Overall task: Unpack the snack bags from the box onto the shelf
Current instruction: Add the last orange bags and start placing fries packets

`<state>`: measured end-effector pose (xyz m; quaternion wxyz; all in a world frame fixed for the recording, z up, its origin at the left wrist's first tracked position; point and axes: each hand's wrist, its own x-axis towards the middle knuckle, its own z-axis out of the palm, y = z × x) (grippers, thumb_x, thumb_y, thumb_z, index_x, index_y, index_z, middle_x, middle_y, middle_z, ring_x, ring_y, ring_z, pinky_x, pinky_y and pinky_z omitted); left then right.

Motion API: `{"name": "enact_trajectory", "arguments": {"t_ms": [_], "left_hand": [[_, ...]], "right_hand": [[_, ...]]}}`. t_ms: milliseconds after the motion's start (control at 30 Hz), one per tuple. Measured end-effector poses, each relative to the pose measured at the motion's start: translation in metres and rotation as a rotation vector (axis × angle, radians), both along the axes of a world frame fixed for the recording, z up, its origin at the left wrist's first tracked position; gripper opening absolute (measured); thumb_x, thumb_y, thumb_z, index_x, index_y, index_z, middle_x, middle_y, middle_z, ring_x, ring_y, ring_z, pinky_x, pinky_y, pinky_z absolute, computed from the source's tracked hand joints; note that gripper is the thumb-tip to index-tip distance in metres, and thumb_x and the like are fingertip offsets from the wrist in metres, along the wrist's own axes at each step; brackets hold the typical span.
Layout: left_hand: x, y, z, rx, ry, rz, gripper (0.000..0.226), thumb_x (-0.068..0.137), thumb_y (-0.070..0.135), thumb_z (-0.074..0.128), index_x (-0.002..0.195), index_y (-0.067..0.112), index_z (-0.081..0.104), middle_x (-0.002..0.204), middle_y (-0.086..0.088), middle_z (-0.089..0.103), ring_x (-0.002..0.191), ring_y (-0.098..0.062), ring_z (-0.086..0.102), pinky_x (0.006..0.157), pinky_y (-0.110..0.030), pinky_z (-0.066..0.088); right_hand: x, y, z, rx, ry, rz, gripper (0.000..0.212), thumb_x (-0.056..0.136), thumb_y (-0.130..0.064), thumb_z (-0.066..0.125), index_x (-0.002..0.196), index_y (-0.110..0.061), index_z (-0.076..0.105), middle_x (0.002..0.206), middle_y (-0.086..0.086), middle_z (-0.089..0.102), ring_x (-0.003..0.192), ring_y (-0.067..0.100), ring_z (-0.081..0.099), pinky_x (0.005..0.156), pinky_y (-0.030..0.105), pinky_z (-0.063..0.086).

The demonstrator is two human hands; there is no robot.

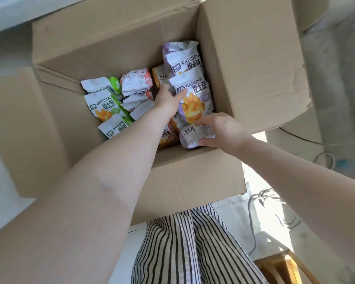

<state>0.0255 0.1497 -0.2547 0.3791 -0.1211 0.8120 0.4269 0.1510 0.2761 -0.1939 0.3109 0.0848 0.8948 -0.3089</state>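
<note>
I have both hands down in the box (115, 50), and the lift turns on one thing: the purple bags (193, 99) stand in a row along the right wall, their long axis running from the near wall towards the far one, and my two hands sit at opposite sides of that row.

My left hand (168, 99) is on the inner side of the row, thumb hooked over the top edge of the front bag by its printed label; the fingers go behind and I cannot see them, but it reads as a pinch on that bag. My right hand (219, 130) is at the near end, fingers curled round the lowest purple bag, the thumb under its bottom edge. So both hands are clamped on purple bags, left high, right low and nearer to me.

I judge the right hand has the shorter path out, since it is already by the near wall. The row should come up as a stack if I squeeze along its length.

The green bags (105, 107) lie to the left, well apart from either hand, and the red bags (135, 83) lie just beside my left wrist. An orange bag (158, 76) sits behind it. No shelf shows here, so I cannot say which way the bags must travel.
</note>
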Motion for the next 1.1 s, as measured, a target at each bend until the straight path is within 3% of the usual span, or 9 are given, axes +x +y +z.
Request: {"name": "enact_trajectory", "arguments": {"t_ms": [167, 300, 500, 600, 667, 767, 833, 967, 1100], "left_hand": [[-0.006, 0.004, -0.015, 0.003, 0.012, 0.117, 0.038, 0.089, 0.029, 0.067, 0.12, 0.009, 0.055, 0.115, -0.003, 0.063, 0.094, -0.015, 0.058, 0.079, -0.024, 0.04], [-0.01, 0.002, -0.021, 0.033, 0.013, 0.154, 0.028, 0.086, 0.021, 0.071, 0.112, 0.013, 0.062, 0.11, -0.001, 0.069, 0.095, -0.016, 0.064, 0.085, -0.03, 0.051], [-0.014, -0.018, -0.003, 0.182, 0.025, 0.213, 0.025, 0.089, 0.009, 0.066, 0.113, 0.006, 0.063, 0.105, -0.005, 0.069, 0.093, -0.018, 0.067, 0.078, -0.026, 0.054], [-0.02, -0.035, 0.018, 0.277, 0.022, 0.21, 0.025, 0.091, 0.005, 0.063, 0.115, 0.006, 0.061, 0.111, -0.01, 0.068, 0.098, -0.021, 0.067, 0.088, -0.033, 0.055], [-0.026, -0.047, 0.04, 0.298, 0.03, 0.192, 0.024, 0.092, 0.005, 0.061, 0.115, 0.007, 0.059, 0.11, -0.012, 0.069, 0.096, -0.02, 0.067, 0.087, -0.033, 0.055], [-0.034, -0.067, 0.085, 0.308, 0.038, 0.111, 0.018, 0.094, 0.005, 0.058, 0.111, 0.011, 0.057, 0.097, -0.002, 0.069, 0.08, -0.007, 0.068, 0.069, -0.022, 0.055], [-0.039, -0.08, 0.122, 0.293, 0.06, 0.042, 0.014, 0.094, 0.005, 0.058, 0.104, 0.014, 0.057, 0.094, 0.003, 0.069, 0.074, 0.0, 0.068, 0.065, -0.017, 0.053], [-0.043, -0.102, 0.213, 0.291, 0.101, 0.002, 0.018, 0.093, 0.004, 0.059, 0.094, 0.021, 0.057, 0.092, 0.004, 0.068, 0.072, 0.001, 0.067, 0.07, -0.021, 0.054], [-0.023, -0.118, 0.314, 0.312, 0.108, 0.076, 0.017, 0.093, 0.003, 0.058, 0.101, 0.018, 0.056, 0.093, 0.002, 0.067, 0.072, -0.001, 0.065, 0.076, -0.027, 0.053]], "right_hand": [[-0.008, -0.002, -0.007, 0.056, -0.039, 0.02, 0.026, 0.086, -0.036, 0.071, 0.108, -0.023, 0.069, 0.107, -0.001, 0.065, 0.109, 0.019, 0.052, 0.078, 0.027, 0.041], [-0.015, -0.005, -0.006, 0.029, -0.04, -0.149, 0.009, 0.087, -0.028, 0.072, 0.091, -0.021, 0.069, 0.088, -0.001, 0.06, 0.086, 0.017, 0.05, 0.068, 0.025, 0.033], [-0.022, -0.007, 0.003, -0.064, -0.027, -0.288, 0.015, 0.085, -0.018, 0.071, 0.077, -0.02, 0.059, 0.069, -0.006, 0.053, 0.072, 0.018, 0.048, 0.058, 0.03, 0.032], [-0.026, -0.007, 0.014, -0.091, -0.023, -0.311, 0.019, 0.085, -0.018, 0.071, 0.071, -0.018, 0.057, 0.061, -0.007, 0.046, 0.061, 0.015, 0.043, 0.051, 0.026, 0.031], [-0.032, -0.006, 0.028, -0.119, -0.011, -0.331, 0.02, 0.084, -0.018, 0.07, 0.069, -0.014, 0.057, 0.06, -0.003, 0.045, 0.059, 0.015, 0.04, 0.053, 0.03, 0.029], [-0.045, -0.005, 0.063, -0.138, 0.018, -0.321, 0.02, 0.082, -0.02, 0.072, 0.076, -0.005, 0.061, 0.065, 0.002, 0.048, 0.063, 0.015, 0.042, 0.058, 0.031, 0.029], [-0.053, -0.004, 0.096, -0.139, 0.034, -0.297, 0.02, 0.082, -0.022, 0.073, 0.078, -0.005, 0.063, 0.067, 0.003, 0.052, 0.062, 0.014, 0.044, 0.058, 0.031, 0.031], [-0.064, -0.006, 0.184, -0.153, 0.041, -0.242, 0.019, 0.084, -0.02, 0.074, 0.08, -0.003, 0.066, 0.065, 0.002, 0.051, 0.056, 0.012, 0.041, 0.048, 0.021, 0.029], [-0.058, -0.016, 0.285, -0.138, 0.036, -0.198, 0.018, 0.084, -0.022, 0.073, 0.073, -0.009, 0.066, 0.059, 0.0, 0.049, 0.052, 0.013, 0.039, 0.045, 0.018, 0.028]]}}
